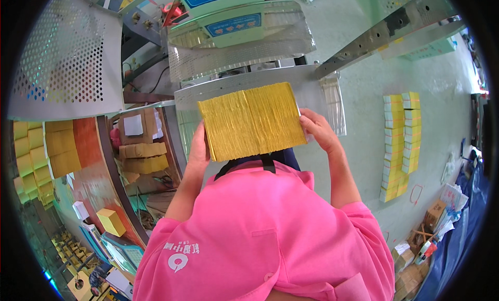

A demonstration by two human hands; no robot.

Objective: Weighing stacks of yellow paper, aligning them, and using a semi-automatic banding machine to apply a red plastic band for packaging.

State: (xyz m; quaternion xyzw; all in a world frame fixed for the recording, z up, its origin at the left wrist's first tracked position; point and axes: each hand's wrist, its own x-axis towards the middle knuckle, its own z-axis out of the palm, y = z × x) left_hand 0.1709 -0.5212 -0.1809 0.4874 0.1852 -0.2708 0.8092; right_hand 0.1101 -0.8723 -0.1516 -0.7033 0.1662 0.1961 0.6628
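A thick stack of gold paper sheets [252, 123], its many edges facing up, is held level in front of my body. My left hand [199, 148] presses against its left end, the fingers mostly hidden beside and under it. At the right end, my right hand [318, 128] grips the stack near its far corner, thumb and fingers along the side. Just beyond the stack lies a grey metal machine table [189, 98], partly under it.
A clear plastic machine cover [239, 54] stands ahead, with a perforated metal panel [67, 57] at left. A metal bar [384, 33] slants at far right. Rows of bundled gold paper [403, 140] lie on the floor at right. A reddish workbench [104, 181] is at left.
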